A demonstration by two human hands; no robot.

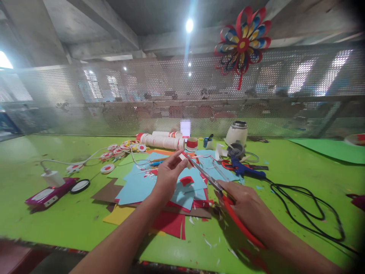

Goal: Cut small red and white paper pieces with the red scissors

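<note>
My left hand (168,175) pinches a small piece of white and red paper (184,156) above a pile of blue, red, brown and yellow paper sheets (142,190) on the green table (57,217). My right hand (245,209) grips red-handled scissors (211,180). Their blades point up and left, with the tips right at the small paper piece. Paper scraps lie under both hands.
A blue glue gun (245,169) with a black cable (308,213) lies right of the pile. Rolled paper tubes (164,140), round red-white discs (119,150), a white jar (237,134), a purple phone with charger (48,192) and a paper flower (242,40) on the mesh wall.
</note>
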